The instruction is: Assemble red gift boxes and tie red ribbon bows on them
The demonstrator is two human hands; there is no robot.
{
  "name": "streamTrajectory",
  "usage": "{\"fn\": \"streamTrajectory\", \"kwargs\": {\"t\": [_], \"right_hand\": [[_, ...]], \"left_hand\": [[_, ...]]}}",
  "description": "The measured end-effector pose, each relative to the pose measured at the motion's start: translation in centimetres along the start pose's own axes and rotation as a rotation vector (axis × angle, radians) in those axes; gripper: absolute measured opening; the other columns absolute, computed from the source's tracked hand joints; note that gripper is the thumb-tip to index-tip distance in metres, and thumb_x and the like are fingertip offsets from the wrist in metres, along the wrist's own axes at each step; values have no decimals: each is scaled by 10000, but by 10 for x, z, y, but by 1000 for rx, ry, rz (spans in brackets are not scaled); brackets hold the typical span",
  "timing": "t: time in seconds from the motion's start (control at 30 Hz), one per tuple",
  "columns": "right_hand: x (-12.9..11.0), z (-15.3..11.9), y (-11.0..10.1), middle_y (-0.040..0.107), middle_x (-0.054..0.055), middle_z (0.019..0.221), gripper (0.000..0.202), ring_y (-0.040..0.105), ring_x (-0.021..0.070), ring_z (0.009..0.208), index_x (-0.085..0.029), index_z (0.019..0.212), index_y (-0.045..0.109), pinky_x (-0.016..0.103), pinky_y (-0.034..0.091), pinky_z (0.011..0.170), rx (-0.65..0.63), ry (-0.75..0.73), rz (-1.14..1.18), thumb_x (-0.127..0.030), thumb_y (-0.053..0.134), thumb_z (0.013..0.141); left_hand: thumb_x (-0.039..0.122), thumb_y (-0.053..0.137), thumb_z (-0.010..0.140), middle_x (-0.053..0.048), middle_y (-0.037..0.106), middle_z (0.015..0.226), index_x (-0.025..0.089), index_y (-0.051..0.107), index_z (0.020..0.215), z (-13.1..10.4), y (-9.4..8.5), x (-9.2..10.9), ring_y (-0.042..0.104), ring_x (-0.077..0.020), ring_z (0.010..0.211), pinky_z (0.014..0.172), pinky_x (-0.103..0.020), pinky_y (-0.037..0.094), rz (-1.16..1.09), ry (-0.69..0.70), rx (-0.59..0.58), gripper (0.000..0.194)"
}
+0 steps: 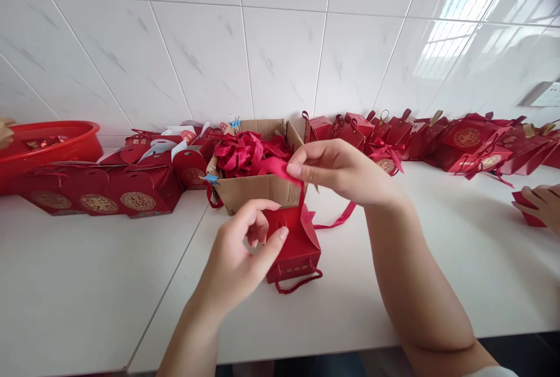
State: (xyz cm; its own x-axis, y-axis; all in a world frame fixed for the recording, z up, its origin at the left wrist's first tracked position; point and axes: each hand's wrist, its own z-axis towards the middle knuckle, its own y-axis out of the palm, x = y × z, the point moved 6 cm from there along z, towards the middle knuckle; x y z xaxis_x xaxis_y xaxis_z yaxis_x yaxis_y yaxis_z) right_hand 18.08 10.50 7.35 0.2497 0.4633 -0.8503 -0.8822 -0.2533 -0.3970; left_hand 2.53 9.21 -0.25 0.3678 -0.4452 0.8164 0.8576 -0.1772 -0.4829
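Observation:
A red gift box (297,243) with a twisted cord handle (295,290) lies on the white table in front of me. My left hand (247,248) hovers at the box's left side, thumb and fingers apart, with nothing visible in it. Above the box, my right hand (339,170) pinches a red ribbon (280,170) between thumb and fingers. One length of ribbon hangs down to the box, and a tail (339,219) curls over the table to its right. Behind stands a cardboard box (254,193) heaped with red ribbons (240,152).
Red gift boxes (105,190) stand in a row at left beside a red plastic basin (79,132). More finished-looking red boxes (464,140) line the tiled wall at right. Another person's hand (542,205) holds a red box at the right edge. Blue binder clips (212,180) grip the carton.

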Motion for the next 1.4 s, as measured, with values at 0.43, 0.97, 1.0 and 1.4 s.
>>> {"fn": "streamTrajectory", "kwargs": {"t": [0.43,0.97,1.0,1.4], "right_hand": [[-33,-43,-63,483,13,708,192,534,174,703,-258,715,569,329,457,666,677,-304,142,-397,585,846],[28,6,29,442,-34,564,275,360,77,484,-171,657,574,230,259,441,-206,308,-280,-389,552,824],[32,7,33,442,-34,551,277,361,76,476,-170,633,555,229,255,434,-243,326,-291,-374,546,820],[38,4,43,466,-31,566,280,367,69,459,-173,671,569,221,262,412,-347,344,-240,-416,554,808]], "left_hand": [[468,522,871,76,463,632,316,461,1149,-3,8,-17,452,-120,548,547,-235,394,136,-163,-106,323],[469,582,828,-43,715,849,246,479,1215,-14,-24,-19,665,-208,766,710,-309,493,-97,-378,-148,458],[464,589,822,-43,719,841,240,494,1207,-14,-25,-19,667,-208,757,709,-311,495,-101,-384,-127,455],[444,580,836,-46,730,858,216,478,1232,-13,-26,-22,681,-217,802,754,-320,500,-87,-398,-175,469]]}}
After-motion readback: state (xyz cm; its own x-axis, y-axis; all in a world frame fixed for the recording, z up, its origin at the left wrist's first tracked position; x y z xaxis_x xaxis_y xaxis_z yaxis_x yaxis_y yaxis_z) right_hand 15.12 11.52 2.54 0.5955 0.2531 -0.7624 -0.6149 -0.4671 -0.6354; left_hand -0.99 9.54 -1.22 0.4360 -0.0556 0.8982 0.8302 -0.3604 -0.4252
